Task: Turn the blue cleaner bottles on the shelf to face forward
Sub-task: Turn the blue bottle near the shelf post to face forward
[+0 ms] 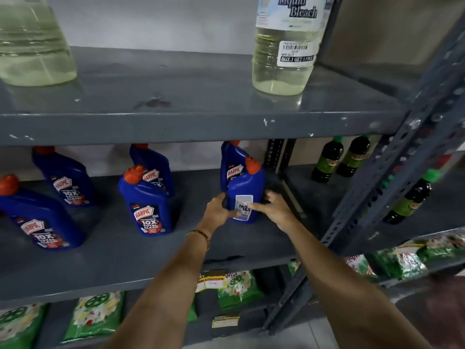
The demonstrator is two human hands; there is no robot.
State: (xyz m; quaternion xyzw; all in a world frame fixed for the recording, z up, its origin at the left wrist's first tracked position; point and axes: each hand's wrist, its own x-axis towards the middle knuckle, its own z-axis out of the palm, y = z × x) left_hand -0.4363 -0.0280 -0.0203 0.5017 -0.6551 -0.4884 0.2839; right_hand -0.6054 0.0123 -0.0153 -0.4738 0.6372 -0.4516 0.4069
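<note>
Both hands, left hand (218, 207) and right hand (273, 207), clasp the back-facing blue plastic cleaner bottle (245, 192) on the grey metal shelf (151, 260); rotate it label-forward next.

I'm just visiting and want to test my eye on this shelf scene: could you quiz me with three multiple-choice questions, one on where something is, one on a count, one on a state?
1. Where does the Liquid Bleach bottle stand?
A. on the shelf above the blue bottles
B. on the floor
C. among the green packets

2. How many blue bottles show on the middle shelf?
A. two
B. four
C. six

3. Which way does the held blue bottle face?
A. front label out
B. back label out
C. lying on its side

Answers:
1. A: it sits on the upper shelf, above the blue bottles.
2. C: three pairs stand there, front and back.
3. B: between the left hand and right hand it shows a white printed label, while the other bottles show the Harpic front.
</note>
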